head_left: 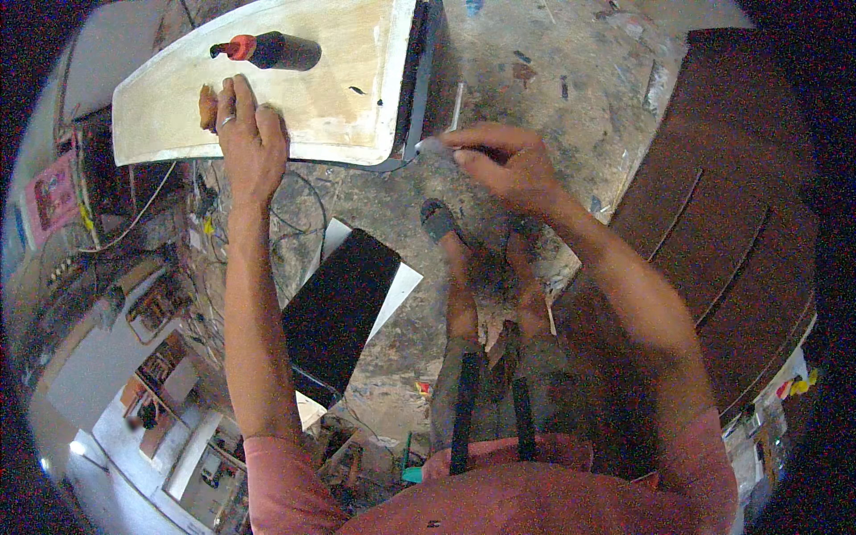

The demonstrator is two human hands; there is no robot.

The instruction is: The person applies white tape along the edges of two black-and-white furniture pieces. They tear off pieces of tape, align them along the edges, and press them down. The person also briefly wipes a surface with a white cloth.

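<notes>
Head view: both hands by a pale board [330, 111], over a stained floor [571, 53].
At 11 o'clock, the board, curved along one edge, dark along its 3 o'clock side, with a dark bottle [290, 52] on it, red nozzle [237, 47] toward 9. At 10, left hand [250, 129] palm-down on the board, fingers slightly spread, touching a tan block [208, 108] on its 9 o'clock side; cannot tell any grip. At 1, right hand [513, 165] just off the board's corner, thumb and forefinger pinching a pale scrap [432, 145], both blurred. At 8, black slab [343, 303] over white sheets [397, 299]; farther out, room clutter [147, 312], too warped and dim to sort. At 3, broad brown sheet [713, 160], fading into the black rim. Board cut off toward 12.
</notes>
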